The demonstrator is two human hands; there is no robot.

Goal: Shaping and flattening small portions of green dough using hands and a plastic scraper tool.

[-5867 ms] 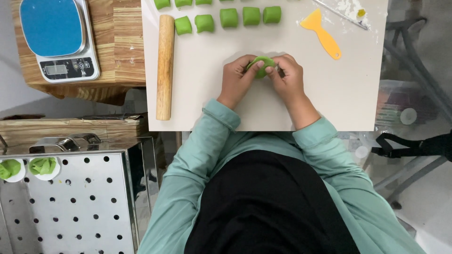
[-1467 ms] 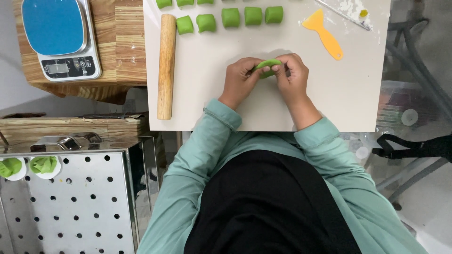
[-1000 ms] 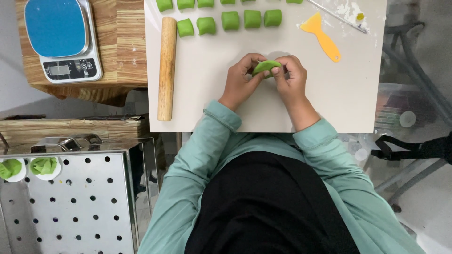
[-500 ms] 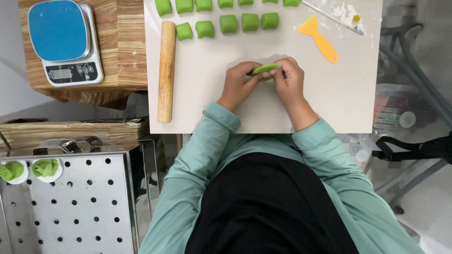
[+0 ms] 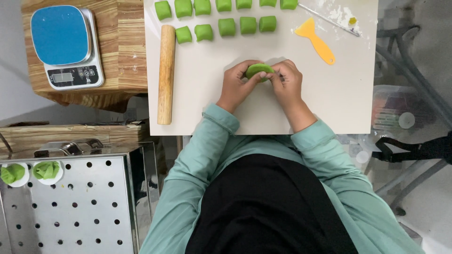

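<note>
We hold one green dough piece (image 5: 259, 70) between both hands, just above the white board (image 5: 348, 108) on the bench. Our left hand (image 5: 237, 83) and right hand (image 5: 286, 81) are pressed in around it, fingertips pinching its edge. Compared with a few seconds ago, the dough looks wider and flatter, more of a disc than a lump, so we judge the shaping is well along.

Counted from the board: twelve green dough blocks (image 5: 227, 27) lie in two rows at its far edge, seven in the farther row and five in the nearer. One wooden rolling pin (image 5: 165, 74) lies along the board's left side, and one yellow scraper (image 5: 315, 40) at its far right. Left of the board, one blue-topped scale (image 5: 66, 46) sits on a wooden block. Two finished green pieces (image 5: 46, 170) rest on the perforated steel tray (image 5: 70, 207) further left.
</note>
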